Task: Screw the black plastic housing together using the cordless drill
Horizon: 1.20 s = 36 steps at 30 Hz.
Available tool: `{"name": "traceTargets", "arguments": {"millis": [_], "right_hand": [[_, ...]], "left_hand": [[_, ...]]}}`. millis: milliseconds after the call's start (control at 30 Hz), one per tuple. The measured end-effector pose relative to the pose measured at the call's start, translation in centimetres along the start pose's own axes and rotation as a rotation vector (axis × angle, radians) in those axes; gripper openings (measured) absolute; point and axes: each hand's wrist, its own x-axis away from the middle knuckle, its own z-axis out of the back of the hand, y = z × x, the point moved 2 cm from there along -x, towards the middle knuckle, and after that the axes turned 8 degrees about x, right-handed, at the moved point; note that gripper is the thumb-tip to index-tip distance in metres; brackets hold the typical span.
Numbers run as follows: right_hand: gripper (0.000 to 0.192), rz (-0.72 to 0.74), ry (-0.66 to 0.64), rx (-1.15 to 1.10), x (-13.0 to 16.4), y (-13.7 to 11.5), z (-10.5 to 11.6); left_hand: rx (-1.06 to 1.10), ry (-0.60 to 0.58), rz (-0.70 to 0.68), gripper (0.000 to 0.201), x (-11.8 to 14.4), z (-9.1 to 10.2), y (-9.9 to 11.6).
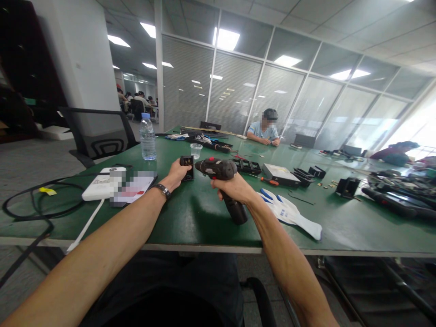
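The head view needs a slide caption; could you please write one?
Left hand holds a black part, right hand a power drill, over a green table.

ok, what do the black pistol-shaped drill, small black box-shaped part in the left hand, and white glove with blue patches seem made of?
Black pistol-shaped drill: probably hard plastic housing; rounded contours, dull sheen.
Small black box-shaped part: likely rigid plastic, straight-edged, dark satin; could be coated metal.
White glove with blue patches: likely fabric, matte, lying flat; patches possibly rubbery.
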Motion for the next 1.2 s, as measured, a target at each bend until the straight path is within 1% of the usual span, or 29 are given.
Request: {"name": "traceTargets", "arguments": {"millis": [300,533,833,1200], "right_hand": [[0.010,-0.002,0.006,-0.013,0.00,-0.03,-0.02],[0.007,0.013,0.002,0.005,-0.06,0.08,-0.09],[0.007,0.027,-0.001,0.016,0.06,-0.19,-0.07],[0.007,-0.010,0.006,0.018,0.09,-0.15,-0.11]], "left_hand": [[-0.004,0.008,0.003,0.043,0.06,-0.02,0.07],[0.007,-0.010,-0.013,0.043,-0.08,0.03,-0.12],[-0.011,0.009,-0.004,0.044,-0.08,0.04,-0.06],[-0.025,-0.007,-0.017,0.044,-0.38,0.16,-0.37]]}}
